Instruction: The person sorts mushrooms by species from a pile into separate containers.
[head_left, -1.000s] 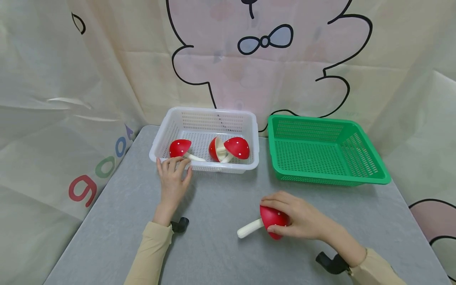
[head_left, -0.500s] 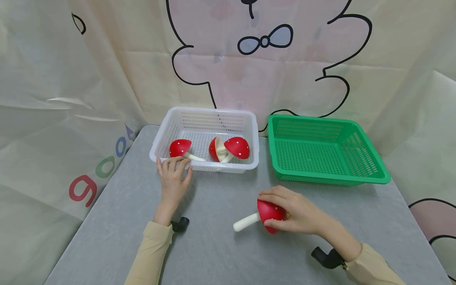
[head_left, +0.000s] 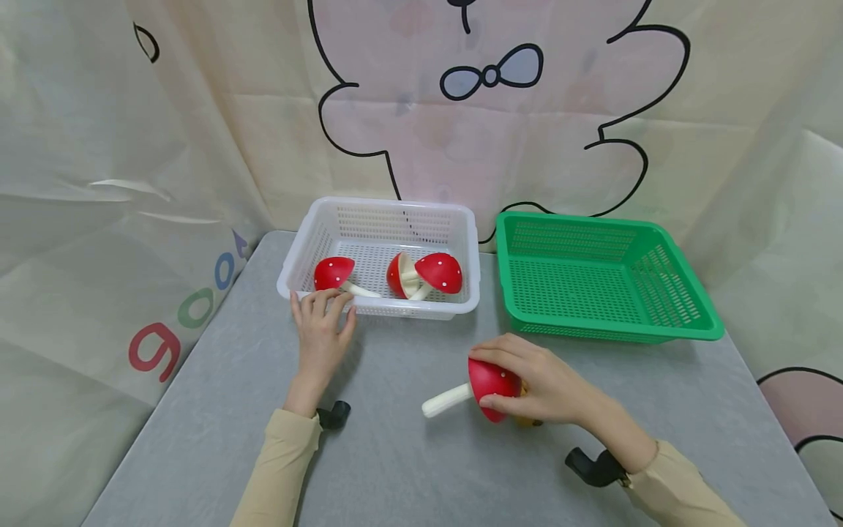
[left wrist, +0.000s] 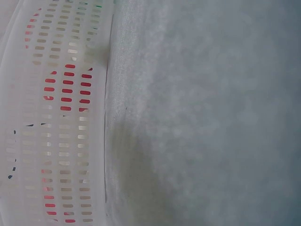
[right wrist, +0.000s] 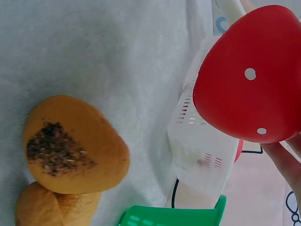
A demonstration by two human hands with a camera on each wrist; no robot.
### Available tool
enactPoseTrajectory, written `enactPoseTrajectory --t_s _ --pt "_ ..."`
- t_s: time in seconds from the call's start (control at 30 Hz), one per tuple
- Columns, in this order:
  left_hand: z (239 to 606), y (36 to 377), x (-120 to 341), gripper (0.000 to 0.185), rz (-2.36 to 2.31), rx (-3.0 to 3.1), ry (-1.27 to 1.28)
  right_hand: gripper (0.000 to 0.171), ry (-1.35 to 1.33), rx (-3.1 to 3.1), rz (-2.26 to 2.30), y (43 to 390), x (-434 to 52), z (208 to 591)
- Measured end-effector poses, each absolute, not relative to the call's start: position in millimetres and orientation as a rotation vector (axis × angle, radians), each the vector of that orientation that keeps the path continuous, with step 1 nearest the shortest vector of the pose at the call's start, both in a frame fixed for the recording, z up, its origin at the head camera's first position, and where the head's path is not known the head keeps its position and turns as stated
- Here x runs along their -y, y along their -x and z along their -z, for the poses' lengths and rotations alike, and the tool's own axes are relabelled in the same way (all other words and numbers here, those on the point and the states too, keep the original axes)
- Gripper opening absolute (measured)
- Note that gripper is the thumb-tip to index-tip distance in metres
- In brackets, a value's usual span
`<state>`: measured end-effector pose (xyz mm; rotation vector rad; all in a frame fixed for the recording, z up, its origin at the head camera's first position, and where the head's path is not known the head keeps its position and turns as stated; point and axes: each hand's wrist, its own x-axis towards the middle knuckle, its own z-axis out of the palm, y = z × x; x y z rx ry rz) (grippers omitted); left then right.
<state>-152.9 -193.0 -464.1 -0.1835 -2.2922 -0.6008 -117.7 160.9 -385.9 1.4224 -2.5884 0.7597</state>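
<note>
My right hand (head_left: 556, 386) grips the cap of a toy mushroom (head_left: 489, 379) above the table, its white stem pointing left. The cap is red with white dots and fills the upper right of the right wrist view. Below that hand lie a brown seed-topped toy bun (right wrist: 77, 143) and a second bread-like piece (right wrist: 59, 207), mostly hidden in the head view. My left hand (head_left: 320, 340) holds the front rim of the white basket (head_left: 421, 309), fingers bent over it, thumb outside. Inside are three red mushrooms, one at left (head_left: 332, 273) and two touching at right (head_left: 440, 273).
A green basket (head_left: 609, 333) stands right of the white one, with nothing seen in it. Both sit toward the back of the grey table (head_left: 388, 454). A printed curtain (head_left: 546, 146) hangs behind and on both sides.
My right hand has moved up and to the left with the mushroom, uncovering a bit of the brown bread behind it. The left hand has stayed on the white basket's rim.
</note>
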Motion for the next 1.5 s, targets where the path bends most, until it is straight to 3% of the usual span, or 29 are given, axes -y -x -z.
enactPoseTrajectory --t_s 0.47,1.5 --pt "463.7 152.7 193.4 0.022 0.603 2.311 0.180 0.066 -1.407 2.596 -0.722 124.9 -148.8 371.3" --pt "464.2 153.5 193.5 0.023 0.605 2.297 0.177 0.067 -1.452 2.488 -0.688 145.8 -119.6 345.3"
